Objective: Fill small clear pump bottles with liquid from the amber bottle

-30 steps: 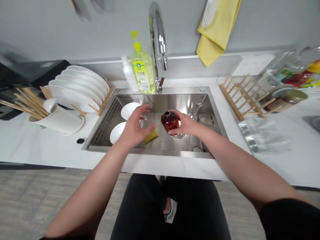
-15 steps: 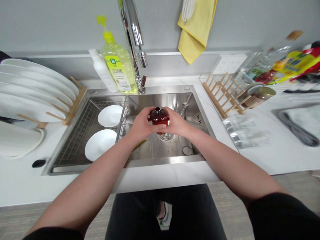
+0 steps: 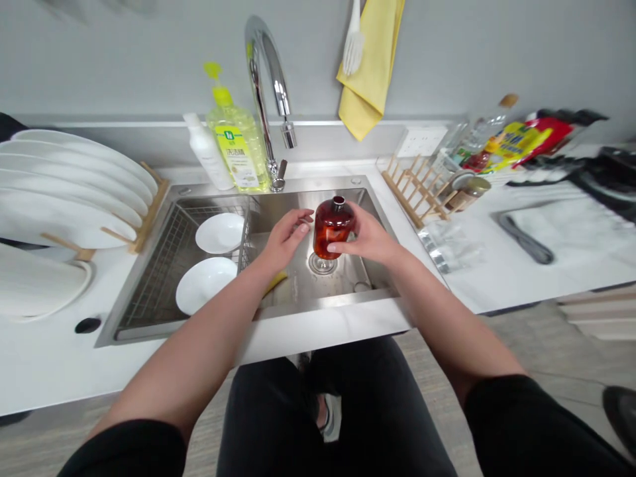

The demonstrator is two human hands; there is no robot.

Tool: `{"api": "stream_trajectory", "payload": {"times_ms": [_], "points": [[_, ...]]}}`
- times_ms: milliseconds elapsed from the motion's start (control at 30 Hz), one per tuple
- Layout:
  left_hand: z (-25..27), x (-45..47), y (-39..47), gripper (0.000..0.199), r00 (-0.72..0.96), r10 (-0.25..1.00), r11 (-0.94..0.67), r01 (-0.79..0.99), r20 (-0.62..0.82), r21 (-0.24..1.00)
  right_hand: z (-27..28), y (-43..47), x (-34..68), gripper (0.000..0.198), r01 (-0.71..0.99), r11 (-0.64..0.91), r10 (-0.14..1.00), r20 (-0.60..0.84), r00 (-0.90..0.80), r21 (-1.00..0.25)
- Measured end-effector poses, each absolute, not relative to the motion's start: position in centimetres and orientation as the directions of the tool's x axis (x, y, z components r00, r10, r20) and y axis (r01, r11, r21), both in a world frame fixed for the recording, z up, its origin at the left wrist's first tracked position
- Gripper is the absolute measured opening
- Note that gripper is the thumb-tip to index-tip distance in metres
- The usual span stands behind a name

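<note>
A brown-red see-through bottle (image 3: pixel 330 228) with an uncapped neck is held above the sink (image 3: pixel 298 291), close over the drain. My right hand (image 3: pixel 368 232) is wrapped round its right side, the thumb across the front. Just left of the bottle is my left hand (image 3: pixel 287 240), apart from it, with fingers stretched out and nothing in them. Under my left forearm lies a yellow strip (image 3: pixel 275 281) whose kind I cannot make out.
A wire basket in the sink's left part holds two white bowls (image 3: pixel 207 281). Behind stand the faucet (image 3: pixel 272 86) and a dish soap bottle (image 3: pixel 238 149). White plates (image 3: pixel 64 192) fill a rack at left. A wooden rack (image 3: pixel 415 192) and jars stand at right.
My left hand has let go of the bottle and moved a little left. The bottle, now in my right hand alone, shows more of its body. The view has shifted slightly.
</note>
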State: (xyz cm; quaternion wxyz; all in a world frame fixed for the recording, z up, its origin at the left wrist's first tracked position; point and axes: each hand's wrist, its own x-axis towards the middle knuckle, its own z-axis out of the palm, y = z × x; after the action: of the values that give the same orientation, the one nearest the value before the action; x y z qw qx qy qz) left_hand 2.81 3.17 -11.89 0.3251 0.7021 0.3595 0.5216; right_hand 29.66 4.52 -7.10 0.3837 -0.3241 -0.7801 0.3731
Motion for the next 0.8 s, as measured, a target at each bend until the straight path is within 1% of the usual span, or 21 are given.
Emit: {"api": "stream_trajectory", "payload": {"times_ms": [67, 133, 233, 333, 433, 500, 567, 667, 733, 800], "points": [[-11.8, 2.7, 3.1, 0.061, 0.239, 0.855, -0.51, 0.223, 0.461, 0.831, -5.3, 1.5, 31.7, 0.112, 0.288, 0.492, 0.84, 0.361, -0.404, -0.822], [-11.7, 2.7, 3.0, 0.062, 0.289, 0.858, -0.501, 0.288, 0.425, 0.816, -4.4, -2.1, 34.5, 0.118, 0.372, 0.44, 0.894, 0.36, -0.268, -0.817], [-11.5, 2.8, 2.9, 0.064, 0.326, 0.851, -0.51, 0.332, 0.411, 0.794, -5.1, -7.1, 39.5, 0.112, 0.449, 0.364, 0.928, 0.358, -0.102, -0.816], [-11.3, 2.9, 2.8, 0.066, 0.333, 0.855, -0.503, 0.343, 0.398, 0.793, -7.3, -10.5, 43.9, 0.106, 0.498, 0.281, 0.925, 0.37, 0.088, -0.82], [-11.1, 2.9, 2.7, 0.066, 0.342, 0.861, -0.491, 0.358, 0.377, 0.795, -8.8, -11.6, 46.2, 0.1, 0.606, 0.183, 0.856, 0.429, 0.289, -0.774], [-11.0, 2.8, 2.7, 0.065, 0.348, 0.861, -0.49, 0.37, 0.371, 0.789, -8.6, -11.2, 46.6, 0.096, 0.682, 0.138, 0.817, 0.472, 0.331, -0.718], [-11.0, 2.7, 2.8, 0.064, 0.351, 0.862, -0.487, 0.374, 0.366, 0.789, -7.8, -10.2, 46.3, 0.093, 0.758, 0.111, 0.804, 0.506, 0.311, -0.642], [-11.1, 2.7, 3.0, 0.064, 0.353, 0.865, -0.478, 0.366, 0.356, 0.799, -6.5, -8.1, 45.6, 0.087, 0.869, 0.04, 0.787, 0.551, 0.276, -0.493], [-11.2, 2.7, 3.0, 0.063, 0.359, 0.868, -0.469, 0.361, 0.344, 0.806, -6.2, -6.8, 45.3, 0.083, 0.908, -0.026, 0.784, 0.555, 0.277, -0.418], [-11.2, 2.8, 3.0, 0.064, 0.365, 0.871, -0.459, 0.359, 0.33, 0.813, -6.3, -5.8, 45.1, 0.081, 0.921, -0.076, 0.791, 0.54, 0.289, -0.382]]}}
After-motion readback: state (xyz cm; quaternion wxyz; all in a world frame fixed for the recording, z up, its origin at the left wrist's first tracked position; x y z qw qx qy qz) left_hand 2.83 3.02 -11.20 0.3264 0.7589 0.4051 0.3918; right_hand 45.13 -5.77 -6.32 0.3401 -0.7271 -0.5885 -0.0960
